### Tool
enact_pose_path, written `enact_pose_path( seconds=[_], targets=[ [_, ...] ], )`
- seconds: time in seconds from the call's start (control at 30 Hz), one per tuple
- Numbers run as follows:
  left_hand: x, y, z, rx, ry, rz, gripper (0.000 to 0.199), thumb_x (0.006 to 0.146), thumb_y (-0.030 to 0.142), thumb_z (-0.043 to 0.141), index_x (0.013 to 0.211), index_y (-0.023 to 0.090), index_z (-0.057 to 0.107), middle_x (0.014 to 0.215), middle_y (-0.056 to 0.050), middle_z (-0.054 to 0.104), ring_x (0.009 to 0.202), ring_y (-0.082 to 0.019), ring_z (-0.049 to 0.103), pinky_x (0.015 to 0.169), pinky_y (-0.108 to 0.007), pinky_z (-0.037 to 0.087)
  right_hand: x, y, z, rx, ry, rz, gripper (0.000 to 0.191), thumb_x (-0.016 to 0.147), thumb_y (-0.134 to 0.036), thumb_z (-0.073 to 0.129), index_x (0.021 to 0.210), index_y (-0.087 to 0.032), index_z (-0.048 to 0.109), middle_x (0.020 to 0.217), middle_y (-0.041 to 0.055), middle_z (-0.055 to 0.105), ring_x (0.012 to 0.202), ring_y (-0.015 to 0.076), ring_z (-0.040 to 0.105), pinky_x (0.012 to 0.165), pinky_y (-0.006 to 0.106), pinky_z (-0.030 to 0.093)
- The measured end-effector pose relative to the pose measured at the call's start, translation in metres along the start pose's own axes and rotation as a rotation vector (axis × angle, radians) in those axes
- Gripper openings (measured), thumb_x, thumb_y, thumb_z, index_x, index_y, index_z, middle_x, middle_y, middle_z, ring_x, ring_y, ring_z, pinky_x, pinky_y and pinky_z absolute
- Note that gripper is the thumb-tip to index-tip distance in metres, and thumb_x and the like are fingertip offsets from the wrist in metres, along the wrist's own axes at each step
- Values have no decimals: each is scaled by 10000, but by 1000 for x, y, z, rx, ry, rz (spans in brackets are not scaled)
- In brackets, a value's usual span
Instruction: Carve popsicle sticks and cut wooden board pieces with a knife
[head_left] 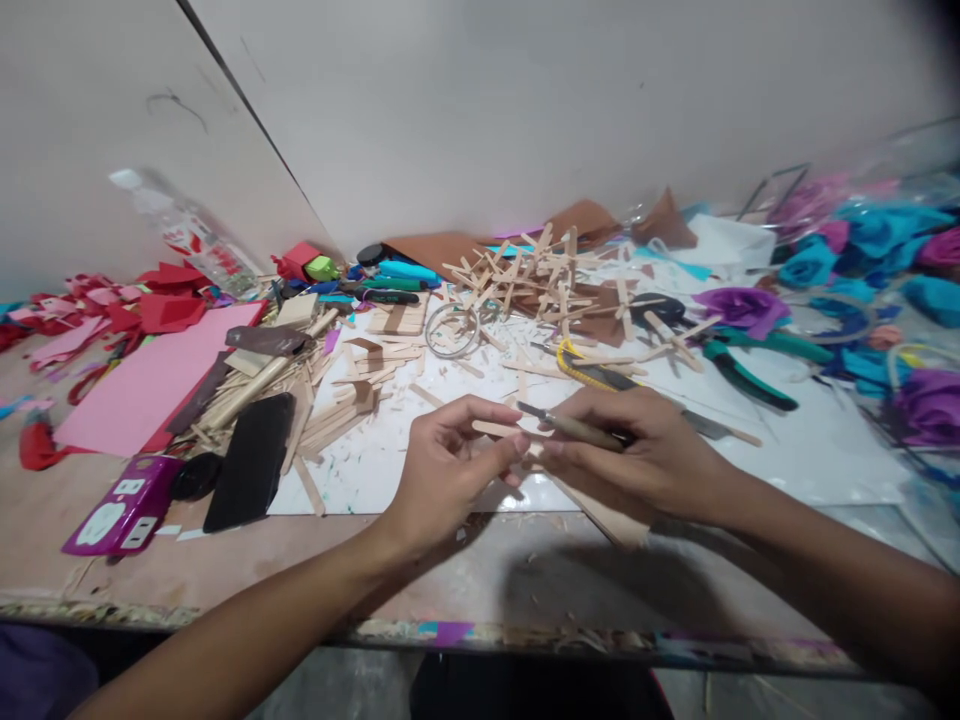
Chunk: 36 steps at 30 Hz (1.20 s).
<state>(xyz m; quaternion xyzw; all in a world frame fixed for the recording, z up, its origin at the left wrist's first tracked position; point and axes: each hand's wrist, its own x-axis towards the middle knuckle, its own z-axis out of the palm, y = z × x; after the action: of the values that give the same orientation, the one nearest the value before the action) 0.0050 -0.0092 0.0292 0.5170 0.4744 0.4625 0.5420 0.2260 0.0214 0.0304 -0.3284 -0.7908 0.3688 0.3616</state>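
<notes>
Between the thumb and fingers of my left hand point(457, 460) is a wooden craft stick point(499, 431), held level above the white sheet point(390, 462). My right hand point(641, 445) is closed around a craft knife point(577, 428) whose blade points left, close over the stick. The fingertips of both hands nearly meet at the stick's right end; whether they touch I cannot tell. Below my right hand lies a flat wooden piece point(611, 510), partly covered by the hand. A yellow box cutter point(585, 368) rests just beyond my right hand.
A heap of joined craft sticks point(525, 275) stands behind. Green-handled pliers point(750, 375) and paper flowers point(742, 308) lie to the right. At left are a black phone point(250, 462), a purple case point(124, 508), pink paper point(157, 385) and a plastic bottle point(187, 235). Loose sticks and shavings litter the sheet.
</notes>
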Motion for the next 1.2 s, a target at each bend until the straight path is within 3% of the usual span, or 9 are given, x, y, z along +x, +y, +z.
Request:
enact_pose_path(
  seconds=[0.17, 0.37, 0.63, 0.7, 0.87, 1.07, 1.2],
  targets=[
    [3, -2, -1, -49, 6, -23, 249, 809, 277, 909, 951, 148, 750, 763, -10, 762, 528, -102, 698, 521, -191, 591, 0, 1, -3, -25, -19, -14, 93, 964, -247, 706, 919, -182, 754, 694, -29, 659, 603, 98, 525, 581, 223, 395],
    [6, -8, -1, -127, -28, -32, 384, 842, 284, 867, 1166, 172, 694, 780, 5, 746, 584, -107, 701, 571, -209, 617, -1, 3, -4, 52, -151, 79, 142, 988, -292, 684, 1064, -195, 753, 841, 1, 720, 686, 116, 588, 612, 226, 427],
    [8, -1, 1, -113, -42, -74, 422, 838, 245, 855, 1189, 171, 633, 883, 2, 732, 642, -128, 770, 607, -197, 626, 4, 4, -5, -68, 155, 156, 210, 956, -381, 683, 1012, -183, 726, 685, -23, 610, 573, 119, 506, 529, 244, 368],
    [10, -2, -1, -98, -22, -63, 427, 826, 222, 856, 1186, 174, 631, 862, 9, 722, 647, -129, 767, 618, -201, 627, 4, 6, -7, -166, 92, 203, 174, 942, -355, 678, 922, -187, 718, 659, -28, 581, 590, 126, 497, 542, 255, 359],
    [15, -6, -9, -99, -26, 54, 376, 815, 191, 855, 1139, 192, 664, 779, 26, 669, 687, -124, 691, 610, -226, 644, 2, 9, -4, -303, -207, 316, 257, 900, -364, 691, 720, -208, 595, 591, -55, 477, 555, 119, 435, 520, 270, 273],
    [12, -5, -10, -73, -58, 64, 389, 857, 184, 823, 1197, 209, 635, 790, 38, 642, 603, -87, 642, 561, -189, 592, 2, 5, -6, -358, -300, 314, 309, 913, -312, 649, 661, -216, 498, 592, -43, 462, 569, 125, 406, 557, 280, 267],
    [7, -4, 3, -56, -173, -86, 476, 847, 200, 826, 1252, 224, 576, 799, 52, 629, 621, -96, 663, 598, -212, 596, 4, 4, -14, -475, -291, 390, 327, 918, -333, 658, 661, -223, 488, 587, -35, 452, 569, 138, 411, 558, 293, 238]
  ],
)
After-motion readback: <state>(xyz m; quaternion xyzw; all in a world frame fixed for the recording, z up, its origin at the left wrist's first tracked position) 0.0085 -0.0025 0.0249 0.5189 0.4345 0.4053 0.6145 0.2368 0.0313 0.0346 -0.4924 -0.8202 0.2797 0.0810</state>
